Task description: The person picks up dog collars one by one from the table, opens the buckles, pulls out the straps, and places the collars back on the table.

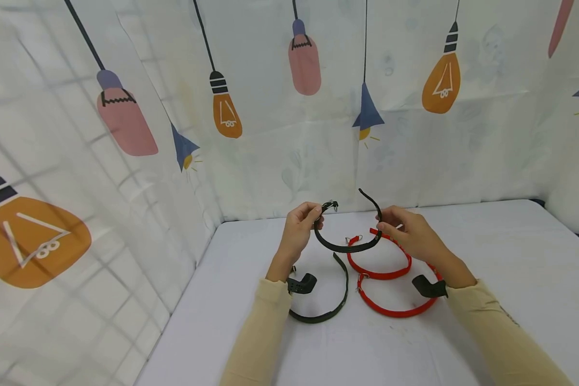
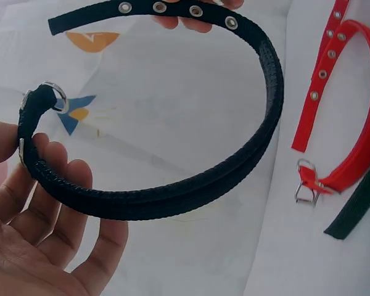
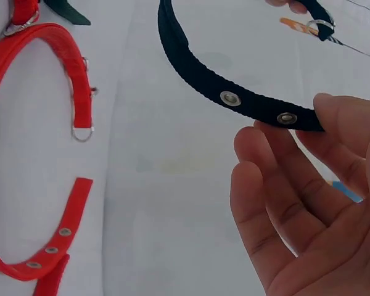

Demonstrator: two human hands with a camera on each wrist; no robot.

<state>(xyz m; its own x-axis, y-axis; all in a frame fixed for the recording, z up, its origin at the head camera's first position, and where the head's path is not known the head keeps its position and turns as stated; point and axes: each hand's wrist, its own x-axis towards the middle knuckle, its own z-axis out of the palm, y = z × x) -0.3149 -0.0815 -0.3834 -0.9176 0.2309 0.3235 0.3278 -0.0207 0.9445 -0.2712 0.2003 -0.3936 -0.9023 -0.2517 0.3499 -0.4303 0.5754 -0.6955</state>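
A dark pet collar, bent into an open loop, is held up above the white table between both hands. My left hand pinches its buckle end between thumb and fingers; the metal buckle and D-ring show in the left wrist view. The eyelet end is pinched between the thumb and fingers of my right hand, with its free tip extending past them. Under the hands, a second dark collar lies curved on the table at the left, partly behind the left wrist.
Two red collars, a far one and a nearer one, lie close together on the table at the right. A patterned white cloth hangs behind the table and along its left side.
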